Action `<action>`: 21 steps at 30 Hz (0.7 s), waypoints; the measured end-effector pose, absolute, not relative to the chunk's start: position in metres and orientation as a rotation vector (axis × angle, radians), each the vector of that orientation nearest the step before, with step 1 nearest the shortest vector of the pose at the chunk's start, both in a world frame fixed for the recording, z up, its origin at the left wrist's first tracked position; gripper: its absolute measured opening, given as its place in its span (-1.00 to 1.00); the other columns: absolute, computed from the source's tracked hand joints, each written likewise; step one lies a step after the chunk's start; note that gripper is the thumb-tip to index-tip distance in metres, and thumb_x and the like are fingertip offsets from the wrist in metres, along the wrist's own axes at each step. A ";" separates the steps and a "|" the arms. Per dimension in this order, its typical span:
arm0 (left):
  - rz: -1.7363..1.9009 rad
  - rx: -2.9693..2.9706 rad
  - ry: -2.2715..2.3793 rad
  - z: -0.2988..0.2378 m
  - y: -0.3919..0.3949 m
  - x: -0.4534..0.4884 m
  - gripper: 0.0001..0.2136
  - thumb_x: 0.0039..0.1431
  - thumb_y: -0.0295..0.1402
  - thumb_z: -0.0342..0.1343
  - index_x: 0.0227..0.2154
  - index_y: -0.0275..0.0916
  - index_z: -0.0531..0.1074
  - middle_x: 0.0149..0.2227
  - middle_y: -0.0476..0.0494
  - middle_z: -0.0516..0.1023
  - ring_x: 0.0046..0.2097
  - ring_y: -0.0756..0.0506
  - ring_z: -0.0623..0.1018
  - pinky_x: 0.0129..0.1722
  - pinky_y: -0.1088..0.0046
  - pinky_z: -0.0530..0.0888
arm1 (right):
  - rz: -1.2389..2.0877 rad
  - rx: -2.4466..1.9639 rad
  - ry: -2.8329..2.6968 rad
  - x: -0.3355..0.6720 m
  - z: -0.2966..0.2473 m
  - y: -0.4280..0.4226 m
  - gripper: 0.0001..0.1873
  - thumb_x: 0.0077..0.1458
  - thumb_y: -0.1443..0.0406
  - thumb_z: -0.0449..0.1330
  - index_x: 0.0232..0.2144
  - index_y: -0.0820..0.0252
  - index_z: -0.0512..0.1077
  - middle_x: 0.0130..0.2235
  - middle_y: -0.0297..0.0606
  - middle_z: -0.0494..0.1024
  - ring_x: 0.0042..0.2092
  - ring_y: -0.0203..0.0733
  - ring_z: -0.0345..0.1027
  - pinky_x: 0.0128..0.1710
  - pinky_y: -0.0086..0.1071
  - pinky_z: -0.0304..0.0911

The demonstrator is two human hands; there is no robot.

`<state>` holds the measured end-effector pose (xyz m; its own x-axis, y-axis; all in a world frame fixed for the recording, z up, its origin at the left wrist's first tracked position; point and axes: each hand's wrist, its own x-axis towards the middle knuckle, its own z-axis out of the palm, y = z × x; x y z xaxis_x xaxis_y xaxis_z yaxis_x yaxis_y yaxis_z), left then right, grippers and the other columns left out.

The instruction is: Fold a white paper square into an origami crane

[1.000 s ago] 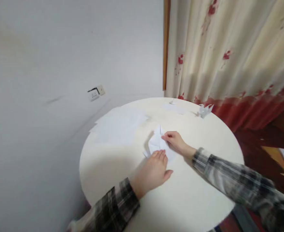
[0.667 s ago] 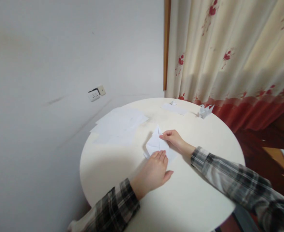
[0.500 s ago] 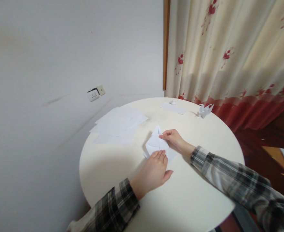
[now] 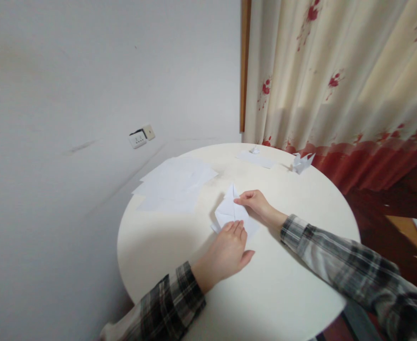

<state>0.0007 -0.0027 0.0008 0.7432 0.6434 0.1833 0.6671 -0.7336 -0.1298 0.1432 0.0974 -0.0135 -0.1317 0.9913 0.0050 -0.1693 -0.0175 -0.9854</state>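
The left hand (image 4: 228, 248), flat, thumb spread, hides the near end of one folded paper (image 4: 225, 209); the right hand (image 4: 256, 202) pinches its edge. Beyond: one crane (image 4: 302, 164), one indistinct lump (image 4: 254, 150), uncountable overlapping sheets (image 4: 175, 180).

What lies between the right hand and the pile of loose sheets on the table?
In the head view, the folded paper, which the right hand pinches, then bare tabletop.

Soft, moderate light reaches the fingers (image 4: 236, 229) from the right: shadows fall to their left, a narrow one beside the folded paper (image 4: 225, 209) and a broad, blurry-edged one over the surface (image 4: 283, 296). Just ahead of them, the paper's creases look faint. Far right of them the floor (image 4: 367, 206) is dim, and wide-angle distortion stretches the softly focused right sleeve (image 4: 339, 258) cornerward.
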 end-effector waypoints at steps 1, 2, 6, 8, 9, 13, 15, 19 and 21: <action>-0.186 -2.751 -1.043 0.001 -0.003 0.001 -0.55 0.19 -0.18 -0.11 -0.09 -0.55 0.31 0.02 -0.52 0.36 0.08 -0.27 0.36 0.08 0.21 0.22 | 1.384 -1.016 -1.171 0.143 -0.014 0.098 -0.71 -0.45 0.23 0.40 -0.70 0.29 0.40 -0.65 -0.38 0.38 -0.59 -0.41 0.14 -0.55 -0.44 -0.01; -0.181 -2.745 -1.038 0.000 -0.003 0.001 -0.55 0.19 -0.18 -0.11 -0.09 -0.55 0.31 0.02 -0.52 0.36 0.07 -0.27 0.36 0.08 0.21 0.23 | 1.385 -1.014 -1.171 0.143 -0.015 0.098 -0.71 -0.45 0.23 0.39 -0.69 0.29 0.40 -0.64 -0.38 0.39 -0.59 -0.40 0.16 -0.54 -0.44 0.00; -0.166 -2.717 -1.015 0.002 -0.003 0.001 -0.54 0.18 -0.18 -0.09 -0.10 -0.55 0.33 0.01 -0.51 0.37 0.06 -0.27 0.37 0.08 0.23 0.23 | 1.406 -1.005 -1.176 0.144 -0.012 0.100 -0.72 -0.46 0.26 0.39 -0.66 0.29 0.41 -0.62 -0.37 0.42 -0.58 -0.39 0.19 -0.54 -0.44 0.03; -0.164 -2.708 -1.014 0.002 -0.004 0.001 -0.54 0.18 -0.17 -0.10 -0.10 -0.55 0.34 0.00 -0.51 0.38 0.06 -0.27 0.38 0.07 0.23 0.24 | 1.415 -1.000 -1.160 0.143 -0.008 0.101 -0.72 -0.48 0.28 0.40 -0.66 0.28 0.40 -0.62 -0.38 0.41 -0.58 -0.39 0.19 -0.54 -0.45 0.02; -0.162 -2.707 -1.016 0.003 -0.004 0.001 -0.54 0.18 -0.17 -0.10 -0.11 -0.55 0.34 0.00 -0.51 0.38 0.05 -0.27 0.38 0.07 0.24 0.24 | 1.417 -1.000 -1.148 0.142 -0.006 0.101 -0.72 -0.48 0.28 0.39 -0.66 0.28 0.39 -0.63 -0.39 0.41 -0.59 -0.39 0.19 -0.55 -0.45 0.02; -0.164 -2.721 -1.021 0.001 -0.004 0.001 -0.54 0.17 -0.17 -0.08 -0.10 -0.56 0.34 0.00 -0.52 0.38 0.06 -0.27 0.38 0.08 0.24 0.24 | 1.409 -0.992 -1.088 0.138 0.000 0.102 -0.71 -0.49 0.28 0.39 -0.67 0.25 0.35 -0.65 -0.42 0.38 -0.60 -0.41 0.17 -0.57 -0.46 -0.01; -0.170 -2.732 -1.024 0.000 -0.004 0.001 -0.54 0.17 -0.18 -0.09 -0.10 -0.55 0.33 0.01 -0.52 0.37 0.06 -0.27 0.37 0.08 0.23 0.23 | 1.393 -0.992 -1.085 0.136 0.002 0.104 -0.70 -0.49 0.27 0.38 -0.67 0.24 0.34 -0.65 -0.43 0.38 -0.60 -0.41 0.17 -0.57 -0.46 -0.01; -0.162 -2.738 -1.040 0.001 -0.005 0.001 -0.55 0.18 -0.18 -0.09 -0.11 -0.55 0.33 0.01 -0.52 0.37 0.06 -0.27 0.37 0.08 0.22 0.24 | 1.314 -0.993 -1.164 0.137 0.008 0.108 -0.69 -0.51 0.26 0.38 -0.70 0.23 0.32 -0.64 -0.43 0.36 -0.58 -0.40 0.16 -0.54 -0.45 0.02; -0.162 -2.740 -1.035 0.002 -0.006 0.001 -0.56 0.17 -0.19 -0.09 -0.11 -0.55 0.33 0.00 -0.52 0.38 0.06 -0.27 0.38 0.07 0.22 0.24 | 1.272 -0.993 -1.212 0.137 0.010 0.110 -0.68 -0.50 0.23 0.38 -0.71 0.23 0.32 -0.64 -0.43 0.36 -0.56 -0.40 0.15 -0.53 -0.45 0.03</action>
